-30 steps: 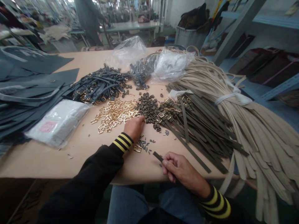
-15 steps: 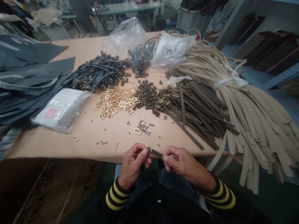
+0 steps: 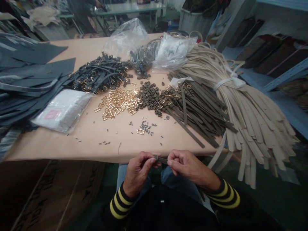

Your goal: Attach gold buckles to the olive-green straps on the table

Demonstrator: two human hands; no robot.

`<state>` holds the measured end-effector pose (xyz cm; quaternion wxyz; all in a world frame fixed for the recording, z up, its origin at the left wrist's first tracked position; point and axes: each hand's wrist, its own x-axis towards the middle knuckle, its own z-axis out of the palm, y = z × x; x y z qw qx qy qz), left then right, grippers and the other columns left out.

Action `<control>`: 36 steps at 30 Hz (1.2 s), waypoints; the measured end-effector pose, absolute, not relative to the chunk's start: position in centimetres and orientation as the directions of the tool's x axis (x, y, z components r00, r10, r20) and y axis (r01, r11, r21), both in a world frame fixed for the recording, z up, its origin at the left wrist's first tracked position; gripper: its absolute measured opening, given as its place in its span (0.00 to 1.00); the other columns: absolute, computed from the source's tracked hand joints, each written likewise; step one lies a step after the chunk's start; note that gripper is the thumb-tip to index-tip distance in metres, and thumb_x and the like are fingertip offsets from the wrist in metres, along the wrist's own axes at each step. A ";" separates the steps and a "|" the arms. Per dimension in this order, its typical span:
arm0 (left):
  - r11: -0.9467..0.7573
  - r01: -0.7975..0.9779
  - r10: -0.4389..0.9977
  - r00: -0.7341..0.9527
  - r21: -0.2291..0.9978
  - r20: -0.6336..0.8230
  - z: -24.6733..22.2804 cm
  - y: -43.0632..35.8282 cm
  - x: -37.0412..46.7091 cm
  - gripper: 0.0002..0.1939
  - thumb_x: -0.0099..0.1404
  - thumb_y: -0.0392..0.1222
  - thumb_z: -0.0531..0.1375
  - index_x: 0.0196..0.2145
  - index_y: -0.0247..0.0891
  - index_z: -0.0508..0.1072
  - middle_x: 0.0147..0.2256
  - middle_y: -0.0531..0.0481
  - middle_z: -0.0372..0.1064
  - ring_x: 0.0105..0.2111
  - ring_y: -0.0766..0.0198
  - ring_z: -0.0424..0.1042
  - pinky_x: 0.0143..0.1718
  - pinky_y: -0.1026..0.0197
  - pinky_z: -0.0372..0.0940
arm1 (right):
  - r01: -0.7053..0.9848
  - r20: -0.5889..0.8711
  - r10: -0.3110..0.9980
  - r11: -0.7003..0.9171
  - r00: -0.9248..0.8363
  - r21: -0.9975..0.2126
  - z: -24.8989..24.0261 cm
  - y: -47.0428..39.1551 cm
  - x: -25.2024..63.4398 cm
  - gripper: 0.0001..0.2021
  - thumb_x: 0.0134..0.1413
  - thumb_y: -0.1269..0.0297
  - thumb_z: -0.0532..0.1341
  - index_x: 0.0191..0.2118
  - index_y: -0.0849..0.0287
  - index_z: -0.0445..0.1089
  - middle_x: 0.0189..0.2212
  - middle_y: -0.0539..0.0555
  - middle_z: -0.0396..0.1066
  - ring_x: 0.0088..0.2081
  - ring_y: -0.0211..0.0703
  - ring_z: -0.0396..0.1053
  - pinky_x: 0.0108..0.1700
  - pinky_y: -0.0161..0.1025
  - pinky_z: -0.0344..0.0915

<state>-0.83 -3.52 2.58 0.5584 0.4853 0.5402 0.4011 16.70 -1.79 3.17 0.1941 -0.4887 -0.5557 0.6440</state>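
Just past the table's front edge, my left hand [image 3: 139, 172] pinches a small dark strap loop [image 3: 156, 157] between thumb and fingers. My right hand [image 3: 189, 165] grips a short dark olive-brown strap [image 3: 163, 160] close to its end. The strap's tip meets the loop and seems to sit inside it; my left fingers partly cover the spot. Beyond my hands lie a single gold buckle [image 3: 140, 132] and scattered tiny dark pieces [image 3: 146, 125]. Farther back are a heap of gold buckles [image 3: 117, 102], a pile of dark loops [image 3: 149, 95] and many dark brown straps [image 3: 204, 112].
Long beige straps [image 3: 252, 125], tied in a bundle, hang over the right edge. Dark blue buckled straps [image 3: 96, 73] and blue-grey sheets [image 3: 55, 70] cover the left. A wrapped white packet [image 3: 62, 110] and clear plastic bags [image 3: 127, 35] lie on the table [image 3: 84, 147].
The gap between the strap's end and the loop has closed. My left hand has shifted slightly right, toward my right hand. The whole view has moved a little.
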 end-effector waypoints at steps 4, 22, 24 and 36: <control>0.270 -0.003 0.955 0.131 0.963 -0.267 2.5 -3.7 -0.5 0.06 0.53 0.40 0.59 0.24 0.37 0.64 0.32 0.47 0.73 0.26 0.65 0.71 0.31 0.62 0.66 | 0.288 -0.381 0.799 -0.270 -0.465 -0.919 3.1 -2.1 16.6 0.06 0.49 0.66 0.53 0.24 0.61 0.60 0.15 0.46 0.61 0.17 0.30 0.55 0.21 0.29 0.50; 0.393 -0.006 0.916 0.088 0.920 -0.391 1.3 -3.3 0.4 0.12 0.56 0.46 0.55 0.24 0.34 0.64 0.17 0.56 0.60 0.16 0.72 0.59 0.20 0.68 0.56 | 0.333 -0.339 0.813 -0.191 -0.474 -0.923 2.0 -1.7 15.0 0.03 0.53 0.66 0.50 0.30 0.59 0.57 0.18 0.46 0.64 0.21 0.33 0.62 0.26 0.31 0.57; 0.381 0.000 0.923 0.065 0.924 -0.380 1.4 -2.9 0.3 0.12 0.56 0.46 0.54 0.23 0.35 0.63 0.16 0.57 0.60 0.16 0.73 0.58 0.20 0.69 0.55 | 0.354 -0.342 0.811 -0.180 -0.475 -0.918 2.2 -1.3 14.9 0.02 0.51 0.69 0.50 0.29 0.59 0.56 0.18 0.46 0.64 0.20 0.32 0.60 0.24 0.30 0.55; -0.042 0.814 0.999 0.024 0.579 0.039 1.4 4.8 -4.3 0.07 0.57 0.41 0.53 0.30 0.35 0.66 0.28 0.49 0.62 0.29 0.63 0.63 0.32 0.61 0.59 | 0.297 -0.375 0.844 -0.272 -0.383 -0.915 1.0 1.8 15.5 0.02 0.50 0.70 0.49 0.29 0.60 0.57 0.24 0.50 0.66 0.18 0.29 0.55 0.20 0.28 0.52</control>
